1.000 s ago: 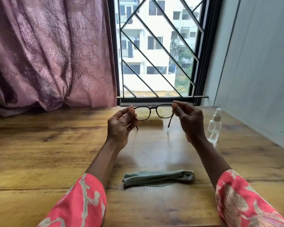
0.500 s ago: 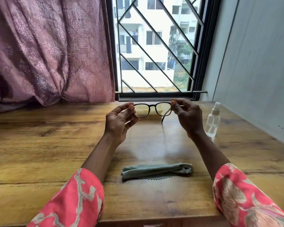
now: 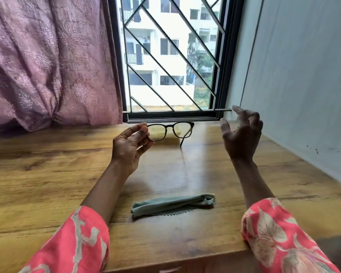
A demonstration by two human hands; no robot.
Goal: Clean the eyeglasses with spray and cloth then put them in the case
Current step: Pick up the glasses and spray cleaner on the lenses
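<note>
My left hand [image 3: 129, 146] pinches the left end of the black-framed eyeglasses [image 3: 170, 126] and holds them above the wooden table [image 3: 47, 174], lenses facing me, right temple hanging down. My right hand [image 3: 240, 134] is off the glasses, raised to their right with fingers loosely spread and nothing in it. The spray bottle does not show; my right hand covers the spot where it stood. A folded grey-green cloth [image 3: 173, 205] lies on the table between my forearms. A pale yellow flat object [image 3: 170, 140] lies on the table behind the glasses; whether it is the case I cannot tell.
A barred window [image 3: 171, 56] stands behind the table's far edge, with a mauve curtain [image 3: 47, 66] at the left. A grey wall [image 3: 303, 85] runs along the table's right side. The table's front edge is just under my sleeves.
My right hand let go of the glasses' right end and moved right and up, opening. My left hand alone holds the glasses now. The spray bottle is hidden behind my right hand.
</note>
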